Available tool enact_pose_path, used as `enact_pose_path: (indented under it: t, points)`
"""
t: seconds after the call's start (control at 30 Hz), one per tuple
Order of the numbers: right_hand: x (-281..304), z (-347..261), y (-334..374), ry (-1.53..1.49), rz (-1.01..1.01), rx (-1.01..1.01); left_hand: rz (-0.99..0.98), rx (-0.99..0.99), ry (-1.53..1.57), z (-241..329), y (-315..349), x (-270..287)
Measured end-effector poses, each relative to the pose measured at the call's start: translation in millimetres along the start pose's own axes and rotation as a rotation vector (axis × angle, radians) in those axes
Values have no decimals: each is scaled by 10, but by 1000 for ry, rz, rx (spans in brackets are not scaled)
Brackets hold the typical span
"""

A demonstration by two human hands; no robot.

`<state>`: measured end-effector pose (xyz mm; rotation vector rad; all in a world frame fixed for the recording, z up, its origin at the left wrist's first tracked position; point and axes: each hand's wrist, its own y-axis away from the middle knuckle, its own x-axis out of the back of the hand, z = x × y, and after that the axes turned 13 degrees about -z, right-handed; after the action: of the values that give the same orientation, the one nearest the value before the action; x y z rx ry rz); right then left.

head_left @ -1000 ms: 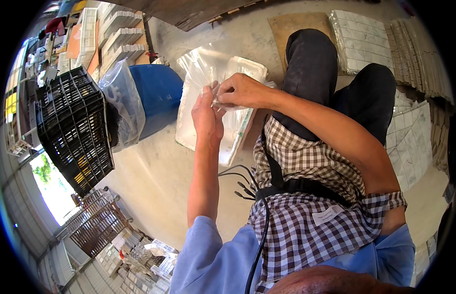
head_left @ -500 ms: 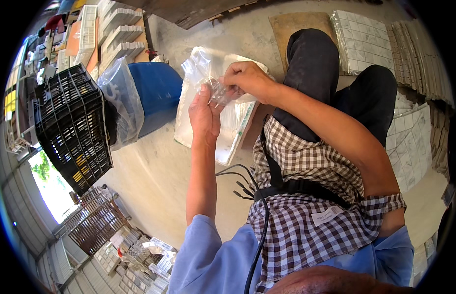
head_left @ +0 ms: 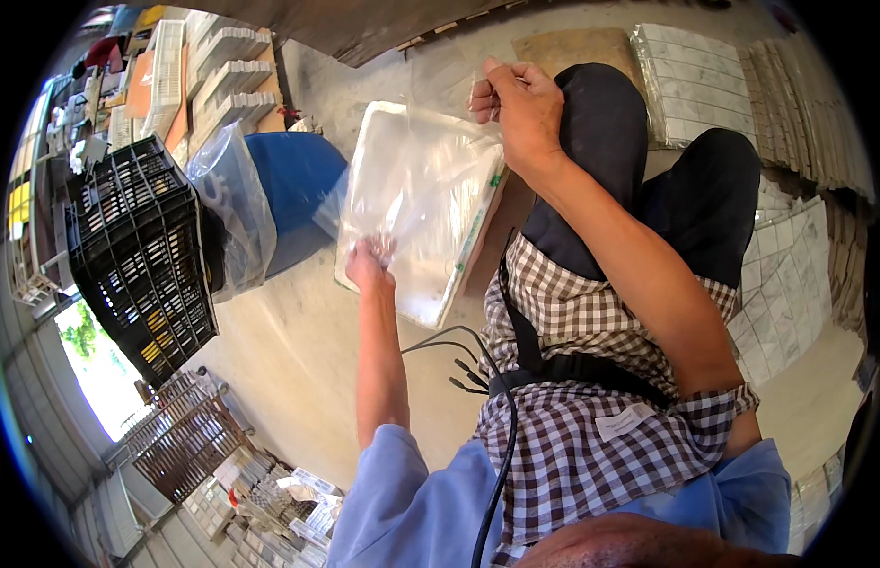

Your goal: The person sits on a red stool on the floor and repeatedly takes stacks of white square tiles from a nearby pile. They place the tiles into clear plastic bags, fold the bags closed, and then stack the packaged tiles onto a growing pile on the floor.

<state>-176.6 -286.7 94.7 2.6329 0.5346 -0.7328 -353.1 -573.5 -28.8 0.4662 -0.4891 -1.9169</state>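
A sheet of thin clear plastic, probably a bag (head_left: 402,213), stretches between my two hands, and light glints off it. My left hand (head_left: 369,268) is closed on its bunched near end, at the left side of a white shallow box (head_left: 433,316). Farther off and to the right, beside my knee, my right hand (head_left: 527,109) is raised with its fingers pinched together on the film's far edge. That edge is so see-through that its outline is hard to follow. The box lies on the floor below the film, with a green-marked side toward my legs.
To the left stand a blue bin (head_left: 293,194) with clear plastic over its rim and a black slatted crate (head_left: 137,256). Wrapped tile sheets (head_left: 695,85) lie at the far right, near brown cardboard (head_left: 582,52). Black cables (head_left: 473,364) hang by my waist.
My hands have moved apart: the right went farther off and right, the left came nearer and slightly left. The crumpled plastic between them is now spread out over the box.
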Motion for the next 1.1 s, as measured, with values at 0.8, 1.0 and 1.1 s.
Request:
enact_pose_path:
  t: [0.8,1.0,1.1]
  points:
    - [-45,-604,347,824,-895,79,-969,-1304,-1638,1967,1092,-2099]
    - [255,-1227,374,1311,-836,386,-1113,-1303,-1582,2084,895,-2398]
    - [425,-1728,379,1360,-787,303,-963,-1253,-1462,2116,870,-2495]
